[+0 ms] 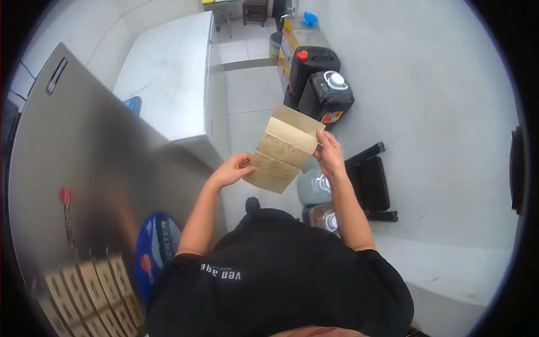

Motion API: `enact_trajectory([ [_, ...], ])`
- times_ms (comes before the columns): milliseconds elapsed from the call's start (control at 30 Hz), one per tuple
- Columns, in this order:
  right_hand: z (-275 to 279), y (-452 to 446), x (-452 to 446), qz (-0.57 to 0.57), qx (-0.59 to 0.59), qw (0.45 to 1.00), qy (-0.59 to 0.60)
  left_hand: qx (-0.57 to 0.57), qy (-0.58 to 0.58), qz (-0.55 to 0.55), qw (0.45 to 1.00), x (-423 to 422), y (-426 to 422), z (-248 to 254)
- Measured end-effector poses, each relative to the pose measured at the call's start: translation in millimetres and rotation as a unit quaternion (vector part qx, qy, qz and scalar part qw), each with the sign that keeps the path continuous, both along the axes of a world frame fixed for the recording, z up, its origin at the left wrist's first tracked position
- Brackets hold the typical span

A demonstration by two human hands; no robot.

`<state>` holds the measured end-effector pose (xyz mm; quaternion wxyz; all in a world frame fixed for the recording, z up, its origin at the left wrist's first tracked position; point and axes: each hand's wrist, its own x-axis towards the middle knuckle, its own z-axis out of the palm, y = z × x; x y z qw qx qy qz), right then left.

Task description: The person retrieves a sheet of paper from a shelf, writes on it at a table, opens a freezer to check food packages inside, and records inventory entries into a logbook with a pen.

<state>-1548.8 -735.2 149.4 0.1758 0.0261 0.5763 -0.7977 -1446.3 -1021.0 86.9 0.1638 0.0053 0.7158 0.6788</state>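
A creased sheet of brown paper (278, 151) with lines of dark writing is stretched between my two hands, in front of my torso. My left hand (236, 168) pinches its lower left edge between thumb and fingers. At the upper right edge, my right hand (330, 151) grips the paper, thumb on top. The far end of the sheet bends away at a fold. The writing is too small to read. Below my right forearm are clear plastic jugs (311, 188), partly hidden by the arm and paper.
On the left stands a steel-faced refrigerator (95, 151) with stickers; beyond it is a white-topped cabinet or chest (168, 67). Black jerrycans (325, 98) line the right wall, behind a black folded frame (371, 182). A narrow tiled floor (247, 90) runs between, with a stool (255, 11) far off.
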Motion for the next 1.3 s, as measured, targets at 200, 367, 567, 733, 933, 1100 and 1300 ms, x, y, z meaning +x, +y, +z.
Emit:
enact_trajectory([
  [200,2.1,-32.8,-98.0,-0.016,-0.022,0.998,0.048,0.005,0.065,0.043,0.997,-124.0,-19.7,39.9],
  [367,8.6,-53.9,-157.7,-0.035,0.036,0.978,0.204,0.070,0.166,-0.002,0.984,-245.9,-16.2,74.4],
  [567,10.6,-61.3,-281.9,0.051,0.044,0.938,0.340,0.063,0.215,0.030,0.974,-396.7,-27.7,57.2],
  [733,8.7,-94.4,-428.9,0.082,0.005,0.935,0.345,0.029,0.272,0.079,0.959,-509.0,-58.6,86.4],
  [933,23.6,-176.9,-613.3,0.144,0.062,0.911,0.380,-0.036,0.254,0.138,0.957,-632.6,-146.0,102.4],
  [1100,22.8,-287.4,-736.9,0.179,0.073,0.909,0.369,0.031,0.197,0.250,0.947,-712.7,-218.0,76.2],
  [1300,10.1,-411.7,-873.6,0.149,0.085,0.897,0.407,0.085,0.209,0.342,0.912,-859.3,-316.0,67.5],
])
